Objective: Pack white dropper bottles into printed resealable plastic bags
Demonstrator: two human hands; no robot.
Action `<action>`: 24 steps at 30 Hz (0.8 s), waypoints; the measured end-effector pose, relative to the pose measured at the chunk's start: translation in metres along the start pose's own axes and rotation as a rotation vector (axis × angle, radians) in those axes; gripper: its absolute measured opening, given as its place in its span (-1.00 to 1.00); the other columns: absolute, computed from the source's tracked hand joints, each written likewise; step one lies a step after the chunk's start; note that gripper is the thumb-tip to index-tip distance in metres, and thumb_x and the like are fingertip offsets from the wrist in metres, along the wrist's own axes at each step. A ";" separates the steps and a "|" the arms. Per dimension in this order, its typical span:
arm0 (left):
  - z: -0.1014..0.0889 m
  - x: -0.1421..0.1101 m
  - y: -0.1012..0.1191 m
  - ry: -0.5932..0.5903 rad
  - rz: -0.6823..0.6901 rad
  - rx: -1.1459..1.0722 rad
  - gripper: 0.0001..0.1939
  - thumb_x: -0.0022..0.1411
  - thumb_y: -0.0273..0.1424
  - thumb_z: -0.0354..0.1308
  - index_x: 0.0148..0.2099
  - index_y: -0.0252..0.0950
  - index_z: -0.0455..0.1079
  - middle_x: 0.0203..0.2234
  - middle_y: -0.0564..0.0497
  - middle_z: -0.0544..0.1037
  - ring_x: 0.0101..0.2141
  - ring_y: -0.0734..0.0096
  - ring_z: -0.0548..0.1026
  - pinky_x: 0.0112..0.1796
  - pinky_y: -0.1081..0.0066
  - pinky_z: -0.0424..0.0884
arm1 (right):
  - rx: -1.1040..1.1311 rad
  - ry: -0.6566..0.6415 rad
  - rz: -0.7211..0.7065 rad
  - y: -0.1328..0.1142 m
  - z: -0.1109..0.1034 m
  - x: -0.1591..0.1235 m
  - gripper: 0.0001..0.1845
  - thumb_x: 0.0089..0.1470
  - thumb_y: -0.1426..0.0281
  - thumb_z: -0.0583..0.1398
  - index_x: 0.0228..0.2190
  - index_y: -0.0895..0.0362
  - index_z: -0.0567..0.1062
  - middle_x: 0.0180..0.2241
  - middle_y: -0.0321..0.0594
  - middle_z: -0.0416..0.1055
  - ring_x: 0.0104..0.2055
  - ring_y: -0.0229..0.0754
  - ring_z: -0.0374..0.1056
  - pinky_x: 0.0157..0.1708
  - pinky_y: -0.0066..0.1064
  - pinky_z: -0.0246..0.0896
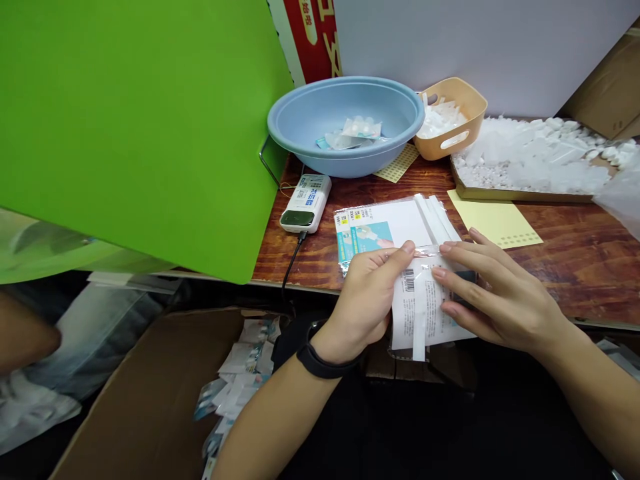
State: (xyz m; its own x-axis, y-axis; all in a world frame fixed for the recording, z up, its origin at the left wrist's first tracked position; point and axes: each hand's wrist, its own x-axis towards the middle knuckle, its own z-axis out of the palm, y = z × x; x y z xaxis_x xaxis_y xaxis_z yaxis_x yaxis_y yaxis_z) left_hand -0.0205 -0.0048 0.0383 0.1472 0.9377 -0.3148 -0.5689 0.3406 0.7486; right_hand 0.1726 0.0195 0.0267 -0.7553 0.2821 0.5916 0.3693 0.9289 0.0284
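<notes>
A printed white packet (433,320) is held up at the near edge of the counter (575,273). The left hand (367,290) pinches its upper left side between thumb and fingers; the right hand's (505,293) fingers lie spread against its right side, and whether they grip I cannot tell. Just beyond lie more packets (367,230), with a white device (306,203) to their left and a yellow sheet (495,219) to their right. Farther back stand a blue basin (345,162) and an orange basket (473,107).
</notes>
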 end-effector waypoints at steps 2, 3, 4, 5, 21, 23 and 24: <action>0.000 0.000 -0.002 -0.005 0.005 0.006 -0.77 0.19 -0.31 0.23 -0.39 -0.40 0.52 -0.60 -0.01 0.53 -0.58 0.49 0.44 -0.46 0.48 0.34 | 0.011 0.013 0.006 -0.001 0.001 0.000 -0.57 0.02 0.47 0.30 -0.05 0.29 0.41 -0.02 0.15 0.36 0.08 0.14 0.33 0.17 0.16 0.18; 0.001 0.000 -0.003 -0.009 0.014 0.012 -0.75 0.18 -0.28 0.23 -0.39 -0.39 0.52 -0.60 0.00 0.52 -0.58 0.48 0.44 -0.47 0.47 0.34 | 0.021 0.023 0.016 -0.001 0.001 0.000 -0.56 0.02 0.46 0.30 -0.04 0.29 0.40 -0.03 0.15 0.37 0.07 0.13 0.34 0.16 0.15 0.19; 0.001 0.000 -0.004 -0.012 0.027 0.018 -0.73 0.18 -0.25 0.23 -0.40 -0.39 0.52 -0.61 0.00 0.52 -0.59 0.47 0.44 -0.48 0.46 0.34 | 0.029 0.034 0.032 -0.002 0.001 0.000 -0.53 0.02 0.46 0.29 -0.02 0.30 0.39 -0.03 0.16 0.36 0.05 0.13 0.34 0.13 0.15 0.22; 0.002 0.001 -0.006 -0.015 0.040 0.026 -0.70 0.17 -0.21 0.23 -0.40 -0.38 0.52 -0.61 0.00 0.51 -0.59 0.46 0.44 -0.48 0.45 0.34 | 0.035 0.039 0.051 -0.003 0.001 0.001 -0.50 0.03 0.46 0.28 0.01 0.30 0.36 -0.03 0.18 0.36 0.04 0.13 0.34 0.09 0.14 0.26; 0.001 -0.001 -0.009 -0.029 0.064 0.118 -0.60 0.12 -0.09 0.25 -0.50 -0.35 0.43 -0.63 0.03 0.45 -0.57 0.48 0.38 -0.47 0.44 0.29 | 0.063 -0.070 0.076 -0.008 0.002 0.003 -0.45 0.11 0.43 0.22 0.13 0.17 0.27 0.07 0.14 0.30 0.00 0.11 0.31 -0.12 0.01 0.34; 0.001 -0.001 -0.009 -0.029 0.057 0.107 -0.60 0.13 -0.10 0.24 -0.51 -0.34 0.42 -0.64 0.04 0.43 -0.60 0.51 0.35 -0.49 0.45 0.26 | 0.087 -0.034 0.079 -0.008 0.003 0.002 -0.45 0.09 0.45 0.24 0.11 0.19 0.29 0.06 0.15 0.32 0.00 0.11 0.34 -0.13 -0.01 0.37; 0.001 -0.001 -0.009 -0.031 0.055 0.102 -0.61 0.14 -0.11 0.24 -0.51 -0.34 0.42 -0.64 0.04 0.43 -0.61 0.52 0.34 -0.50 0.45 0.25 | 0.095 -0.016 0.081 -0.008 0.003 0.002 -0.45 0.08 0.45 0.25 0.10 0.19 0.30 0.05 0.15 0.33 -0.01 0.10 0.35 -0.14 -0.02 0.38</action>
State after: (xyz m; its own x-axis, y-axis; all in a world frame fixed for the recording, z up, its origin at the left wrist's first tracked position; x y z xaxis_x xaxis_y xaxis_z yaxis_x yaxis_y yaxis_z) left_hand -0.0149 -0.0084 0.0328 0.1437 0.9563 -0.2547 -0.4919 0.2924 0.8201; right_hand 0.1665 0.0133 0.0249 -0.7336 0.3602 0.5763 0.3770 0.9212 -0.0959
